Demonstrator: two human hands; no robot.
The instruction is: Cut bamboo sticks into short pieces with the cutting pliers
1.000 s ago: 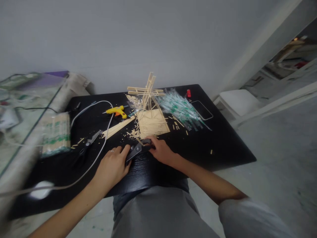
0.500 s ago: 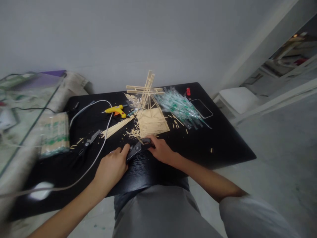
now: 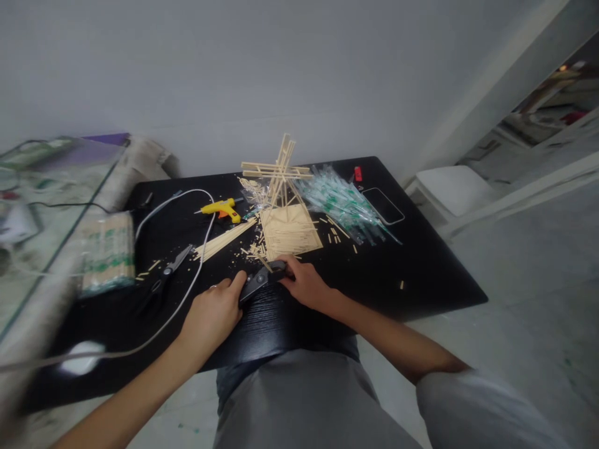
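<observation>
My left hand is closed around the handles of dark pruning shears, whose riveted, curved jaws point right. At those jaws my right hand pinches a thin wooden stick, which slants up and left past the blades. Just beyond lies a square panel of pale sticks, with loose sticks on top. Behind it stands a stick frame with crossing bars. To the left, a bundle of long sticks lies beside short offcuts.
A yellow glue gun, scissors and a bagged stick pack lie at left on the black table. A white cable loops across. Wrapped sticks, a phone and a red object are at right.
The camera view has shifted slightly, so the table things appear a little further right. Both hands keep their grip on the shears and stick.
</observation>
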